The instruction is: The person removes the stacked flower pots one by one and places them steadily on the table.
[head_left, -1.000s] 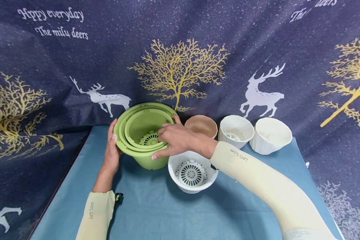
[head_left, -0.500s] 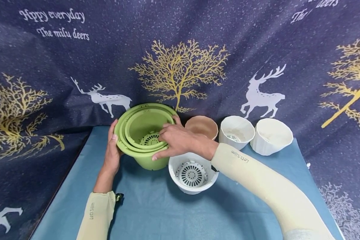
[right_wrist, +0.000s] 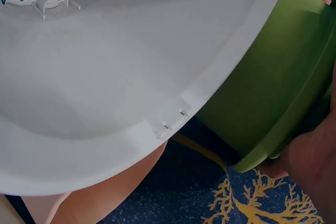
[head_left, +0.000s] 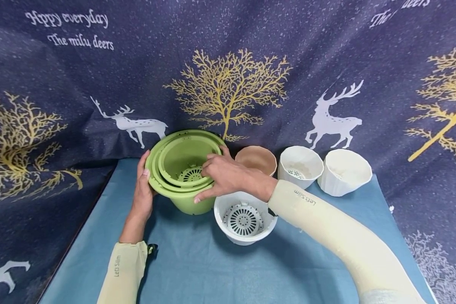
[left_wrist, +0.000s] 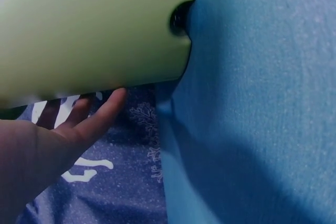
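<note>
Green plastic flower pots stand nested in one another at the back left of the table, the outer pot (head_left: 191,205) around a smaller inner pot (head_left: 180,154) with a slotted bottom. My left hand (head_left: 141,192) holds the outer pot's left side, thumb at the rim. In the left wrist view, fingers (left_wrist: 100,116) lie along its outer wall. My right hand (head_left: 228,175) grips the right side of the stack, fingers bent over the rims and thumb against the outer front. Some right fingertips are hidden. Close by the right wrist stands a white pot (head_left: 244,241) with a slotted bottom.
Along the back stand a brown pot (head_left: 254,157), a ribbed white pot (head_left: 300,160) and another ribbed white pot (head_left: 346,166). A dark blue cloth (head_left: 228,33) with deer and trees hangs behind the blue-covered table (head_left: 213,270).
Both hands keep their hold on the green pots, which stay in place. Only a very slight shift of the whole view shows.
</note>
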{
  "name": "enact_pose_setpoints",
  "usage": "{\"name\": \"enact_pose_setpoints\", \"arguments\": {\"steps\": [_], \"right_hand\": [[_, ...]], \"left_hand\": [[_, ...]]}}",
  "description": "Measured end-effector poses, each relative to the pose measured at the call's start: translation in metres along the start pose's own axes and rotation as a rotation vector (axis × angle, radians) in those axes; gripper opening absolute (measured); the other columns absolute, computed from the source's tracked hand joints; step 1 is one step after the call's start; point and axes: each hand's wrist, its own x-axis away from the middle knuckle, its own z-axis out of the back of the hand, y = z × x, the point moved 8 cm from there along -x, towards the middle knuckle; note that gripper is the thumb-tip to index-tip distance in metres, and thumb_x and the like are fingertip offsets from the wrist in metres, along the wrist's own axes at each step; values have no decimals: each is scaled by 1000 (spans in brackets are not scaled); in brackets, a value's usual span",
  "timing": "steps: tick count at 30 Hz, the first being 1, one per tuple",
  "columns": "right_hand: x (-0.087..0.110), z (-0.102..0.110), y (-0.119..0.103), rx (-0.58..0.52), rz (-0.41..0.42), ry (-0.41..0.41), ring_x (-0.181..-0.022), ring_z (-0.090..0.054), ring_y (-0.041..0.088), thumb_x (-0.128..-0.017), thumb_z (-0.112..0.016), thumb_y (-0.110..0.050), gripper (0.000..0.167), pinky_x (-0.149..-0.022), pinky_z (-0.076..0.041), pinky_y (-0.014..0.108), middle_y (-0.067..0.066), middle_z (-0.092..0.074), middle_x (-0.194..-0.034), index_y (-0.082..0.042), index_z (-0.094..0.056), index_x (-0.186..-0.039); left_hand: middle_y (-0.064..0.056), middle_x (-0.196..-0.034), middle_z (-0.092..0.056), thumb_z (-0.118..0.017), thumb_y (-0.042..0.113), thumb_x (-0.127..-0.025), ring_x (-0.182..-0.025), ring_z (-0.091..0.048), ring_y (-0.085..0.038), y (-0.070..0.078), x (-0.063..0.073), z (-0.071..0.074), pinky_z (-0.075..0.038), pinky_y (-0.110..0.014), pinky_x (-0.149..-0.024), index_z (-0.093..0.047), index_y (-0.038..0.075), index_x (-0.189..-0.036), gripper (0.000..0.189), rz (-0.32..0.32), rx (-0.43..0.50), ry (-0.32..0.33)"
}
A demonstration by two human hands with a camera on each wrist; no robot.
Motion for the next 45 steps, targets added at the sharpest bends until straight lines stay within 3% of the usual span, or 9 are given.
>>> {"name": "enact_pose_setpoints", "arguments": {"steps": [6,20,29,37,45], "right_hand": [[0,4,0,7,2,29,-89,-49,10,-79,-65,-89,64,-112,-27,72,-18,-61,-81,-27,-56,-68],[0,15,-2,34,32,123,-85,-51,11,-86,-64,-83,62,-107,-38,65,-16,-53,-70,-28,-49,-63],[-1,21,-4,21,39,175,-79,-47,13,-91,-69,-72,56,-92,-42,54,-15,-54,-67,-27,-53,-62],[0,31,-7,30,79,257,-73,-47,16,-89,-78,-63,55,-71,-44,40,-11,-51,-62,-24,-53,-59],[1,38,-9,24,112,306,-70,-47,18,-90,-81,-56,53,-69,-44,36,-9,-53,-60,-22,-56,-58]], "left_hand": [[-8,-159,-43,-29,35,-116,-116,-63,-11,0,1,0,-57,-21,-82,-24,25,-170,55,6,-4,0],[-7,-158,-45,-28,34,-116,-117,-61,-13,-1,0,0,-56,-21,-84,-25,27,-170,55,11,-26,11],[-6,-158,-45,-29,34,-116,-112,-62,-13,-1,0,2,-57,-21,-81,-27,27,-169,54,17,-37,33],[-4,-151,-50,-28,36,-116,-92,-65,-9,-2,1,4,-56,-22,-66,-27,27,-169,54,23,-60,38],[-5,-160,-43,-28,36,-116,-101,-64,-10,0,1,2,-56,-21,-72,-25,27,-170,54,20,-63,25]]}}
